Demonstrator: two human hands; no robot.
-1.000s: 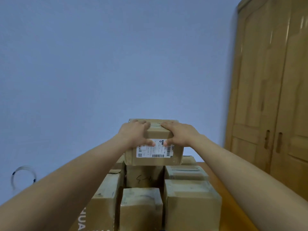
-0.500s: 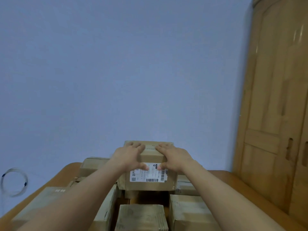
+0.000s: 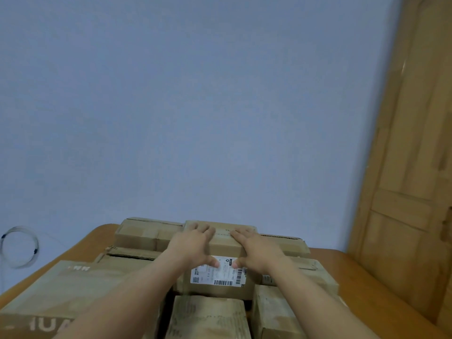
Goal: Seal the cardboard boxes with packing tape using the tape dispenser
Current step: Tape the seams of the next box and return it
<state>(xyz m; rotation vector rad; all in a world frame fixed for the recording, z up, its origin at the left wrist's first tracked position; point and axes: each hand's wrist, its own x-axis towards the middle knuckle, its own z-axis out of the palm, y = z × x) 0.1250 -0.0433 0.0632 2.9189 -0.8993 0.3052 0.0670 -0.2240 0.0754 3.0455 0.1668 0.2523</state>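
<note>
A small cardboard box (image 3: pixel 221 248) with a white shipping label on its near face sits among other boxes on the table. My left hand (image 3: pixel 193 247) grips its near left top edge, fingers over the top and thumb on the label face. My right hand (image 3: pixel 256 248) grips the near right top edge the same way. No tape dispenser is in view.
Several cardboard boxes crowd the wooden table (image 3: pixel 97 233): a large one at the left (image 3: pixel 61 289), two in front (image 3: pixel 210 316), others behind (image 3: pixel 146 232) and right (image 3: pixel 315 272). A wooden wardrobe (image 3: pixel 411 167) stands at the right. A coiled cable (image 3: pixel 22 248) hangs on the blue wall.
Both hands have lowered the labelled box from above the pile down among the other boxes. The view has shifted, showing more of the table and the left boxes.
</note>
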